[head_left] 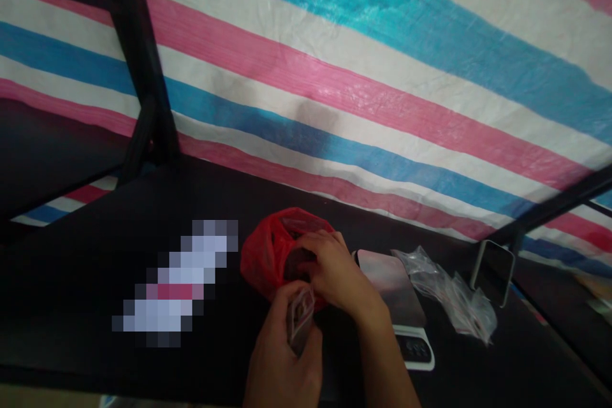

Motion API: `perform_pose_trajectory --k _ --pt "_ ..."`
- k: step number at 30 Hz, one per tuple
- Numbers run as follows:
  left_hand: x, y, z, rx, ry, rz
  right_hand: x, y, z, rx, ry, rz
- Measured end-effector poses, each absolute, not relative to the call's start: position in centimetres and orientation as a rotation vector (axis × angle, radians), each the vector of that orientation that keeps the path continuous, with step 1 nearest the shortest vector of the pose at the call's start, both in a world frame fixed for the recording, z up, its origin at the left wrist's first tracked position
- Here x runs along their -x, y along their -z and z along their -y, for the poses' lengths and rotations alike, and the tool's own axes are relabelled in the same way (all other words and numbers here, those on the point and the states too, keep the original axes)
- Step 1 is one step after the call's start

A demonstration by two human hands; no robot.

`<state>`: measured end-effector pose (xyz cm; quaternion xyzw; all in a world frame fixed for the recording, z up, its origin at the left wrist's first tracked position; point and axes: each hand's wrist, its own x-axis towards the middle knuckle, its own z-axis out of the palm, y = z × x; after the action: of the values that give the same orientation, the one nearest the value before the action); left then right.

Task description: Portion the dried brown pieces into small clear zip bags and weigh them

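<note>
A striped sheet (335,76) is hanging beyond both hands, facing us. A black tabletop (215,363) is extending beneath them. The right hand (337,268) is resting with bent fingers in the mouth of a red bag (261,245); whether it is gripping anything inside, one cannot tell. The left hand (280,347), nearly closed, is holding a small clear bag. Left of that hand, a pale, long item (174,284), pixelated past recognition, is lying. Just right of the right hand, a scale (389,287) is sitting flat; farther right, crumpled clear bags (447,296) are lying, and a phone (492,274) is standing upright. Smallest, the small clear bag (301,319) is pointing its open end upward between the left thumb and fingers.
</note>
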<state>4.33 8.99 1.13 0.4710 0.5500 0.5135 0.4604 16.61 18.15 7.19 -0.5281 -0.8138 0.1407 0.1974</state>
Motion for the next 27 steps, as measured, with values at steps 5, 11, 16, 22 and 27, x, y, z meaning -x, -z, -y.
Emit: perform_pose_trajectory --k 5,11,16,22,27 --pt "-3.5 -0.8 -9.3 -1.163 -1.214 -1.250 -15.9 -7.4 -18.1 1.476 -0.468 2.256" --pt "-3.1 -0.9 -9.5 -1.135 -1.210 -1.269 -16.1 -7.6 -18.1 1.445 -0.609 2.194" --pt "-3.3 -0.2 -9.8 -1.137 -1.218 -1.261 -18.2 -8.3 -17.7 1.488 -0.627 2.008" --pt "-4.4 0.0 -9.9 -1.147 -1.268 -1.262 -20.9 -11.3 -14.7 1.371 -0.762 1.831" --pt "-5.2 -1.4 -9.9 -1.157 -1.319 -1.292 -20.1 -13.4 -11.7 1.279 -0.799 1.929"
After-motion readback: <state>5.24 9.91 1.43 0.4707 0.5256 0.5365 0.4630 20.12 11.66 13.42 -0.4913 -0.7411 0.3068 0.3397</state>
